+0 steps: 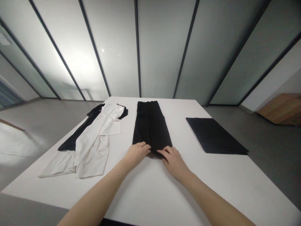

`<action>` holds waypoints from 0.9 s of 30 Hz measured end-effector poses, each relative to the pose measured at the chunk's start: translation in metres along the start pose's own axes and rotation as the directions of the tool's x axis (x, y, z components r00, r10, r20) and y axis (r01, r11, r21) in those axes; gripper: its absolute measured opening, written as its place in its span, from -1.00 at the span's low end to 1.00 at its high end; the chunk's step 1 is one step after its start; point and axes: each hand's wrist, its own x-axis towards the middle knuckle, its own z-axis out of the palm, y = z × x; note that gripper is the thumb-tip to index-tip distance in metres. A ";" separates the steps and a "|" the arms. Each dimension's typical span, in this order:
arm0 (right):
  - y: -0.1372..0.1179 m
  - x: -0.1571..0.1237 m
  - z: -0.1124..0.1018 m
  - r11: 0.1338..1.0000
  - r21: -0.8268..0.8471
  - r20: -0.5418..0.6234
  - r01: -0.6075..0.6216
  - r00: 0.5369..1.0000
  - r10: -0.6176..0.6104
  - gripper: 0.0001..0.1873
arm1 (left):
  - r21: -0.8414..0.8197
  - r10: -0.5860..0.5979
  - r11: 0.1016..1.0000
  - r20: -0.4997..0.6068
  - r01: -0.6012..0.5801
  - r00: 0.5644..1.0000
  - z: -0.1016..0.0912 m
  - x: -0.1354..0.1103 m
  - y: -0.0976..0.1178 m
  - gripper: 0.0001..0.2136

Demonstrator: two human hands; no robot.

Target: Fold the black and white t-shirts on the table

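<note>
Black trousers (150, 125) lie flat down the middle of the table, waistband at the far end and the two legs side by side. At the near end, my left hand (138, 153) has its fingers curled over the fabric edge close to the centre. My right hand (172, 158) grips the same edge at the right corner, thumb low and fingers on top. A small part of the edge between the hands looks slightly lifted or rolled. The fingers hide the rest of the hem.
Left of the trousers, a white garment (94, 147) lies loosely over a black garment (80, 135). A folded black garment (216, 136) sits at the right side of the white table (150, 194). Frosted glass panels (162, 47) stand behind the table.
</note>
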 end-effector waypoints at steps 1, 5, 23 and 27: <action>0.001 0.001 0.001 1.000 -0.009 0.005 -0.005 1.000 0.005 -0.48 | -0.020 -0.002 1.000 0.015 0.002 1.000 -0.001 0.000 -0.002 -0.83; 0.008 0.003 0.001 1.000 -0.004 0.013 -0.001 1.000 0.001 -0.48 | -0.066 0.052 0.997 0.081 -0.047 0.995 -0.011 -0.005 -0.010 -0.81; 0.027 0.006 -0.001 0.985 0.133 -0.018 0.109 0.994 -0.107 -0.59 | -0.078 0.107 0.992 0.094 -0.100 0.990 -0.018 -0.011 -0.024 -0.74; 0.025 0.006 -0.002 0.984 0.148 -0.019 0.100 0.995 -0.099 -0.59 | -0.095 0.095 0.992 0.086 -0.087 0.992 -0.022 -0.012 -0.024 -0.73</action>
